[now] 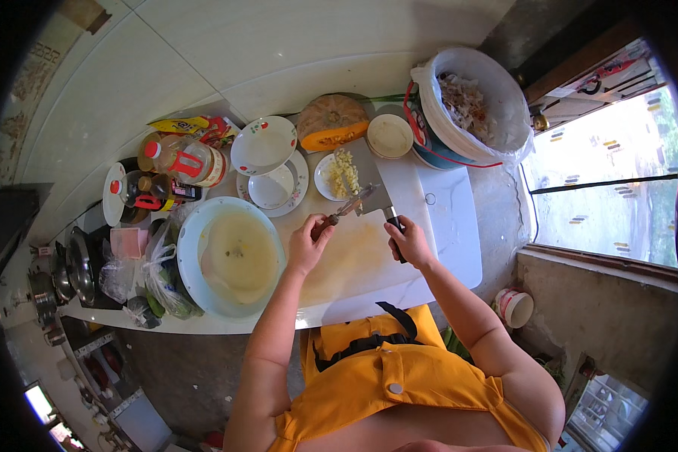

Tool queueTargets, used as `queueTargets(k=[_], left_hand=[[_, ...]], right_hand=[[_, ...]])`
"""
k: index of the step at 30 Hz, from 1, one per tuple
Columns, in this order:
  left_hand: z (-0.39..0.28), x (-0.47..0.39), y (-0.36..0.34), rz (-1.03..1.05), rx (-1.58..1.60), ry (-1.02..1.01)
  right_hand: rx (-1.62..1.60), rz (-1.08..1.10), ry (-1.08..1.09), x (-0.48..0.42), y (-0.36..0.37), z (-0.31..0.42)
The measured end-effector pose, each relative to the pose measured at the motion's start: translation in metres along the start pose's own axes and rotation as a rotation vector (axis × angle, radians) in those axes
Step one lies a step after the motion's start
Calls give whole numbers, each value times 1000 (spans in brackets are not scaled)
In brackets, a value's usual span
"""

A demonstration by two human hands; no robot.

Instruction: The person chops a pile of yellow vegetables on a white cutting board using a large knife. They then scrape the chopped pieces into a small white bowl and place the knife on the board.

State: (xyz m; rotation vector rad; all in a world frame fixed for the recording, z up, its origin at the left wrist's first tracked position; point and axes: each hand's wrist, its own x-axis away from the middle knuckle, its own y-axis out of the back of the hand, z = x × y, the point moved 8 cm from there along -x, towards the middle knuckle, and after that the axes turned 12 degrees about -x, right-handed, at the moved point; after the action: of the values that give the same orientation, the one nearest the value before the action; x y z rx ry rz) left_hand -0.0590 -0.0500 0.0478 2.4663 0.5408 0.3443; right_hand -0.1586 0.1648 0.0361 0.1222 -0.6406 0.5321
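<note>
My left hand point(311, 243) grips the handle of a small metal kitchen tool point(356, 202), likely a peeler; its tip touches or overlaps the blade of a cleaver point(379, 189). The cleaver's black handle is in my right hand point(411, 243). Chopped pale yellow pieces, perhaps garlic, point(344, 172) lie along the blade's left edge and over a small white bowl point(321, 179). Below both tools is a large cutting board point(361, 254) with a yellowish stain. A cut pumpkin point(333, 121) and a small bowl point(390, 136) stand behind.
Left of the board stands a wide basin point(189, 254) of cloudy water. White bowls point(264, 144), bottles point(189, 161) and plastic bags point(166, 277) crowd the left side. A lined bucket of scraps point(469, 107) stands at the back right, against the wall.
</note>
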Motion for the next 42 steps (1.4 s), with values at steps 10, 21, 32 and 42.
queueTargets(k=[10, 21, 32, 42], left_hand=[[-2, -7, 3, 99, -90, -28], [15, -12, -8, 129, -95, 10], [21, -18, -6, 122, -115, 1], [16, -28, 4, 61, -239, 3]], right_hand=[[-31, -14, -10, -3, 5, 0], [-20, -15, -28, -3, 3, 2], [9, 4, -21, -1, 5, -2], [47, 25, -43, 6, 5, -5]])
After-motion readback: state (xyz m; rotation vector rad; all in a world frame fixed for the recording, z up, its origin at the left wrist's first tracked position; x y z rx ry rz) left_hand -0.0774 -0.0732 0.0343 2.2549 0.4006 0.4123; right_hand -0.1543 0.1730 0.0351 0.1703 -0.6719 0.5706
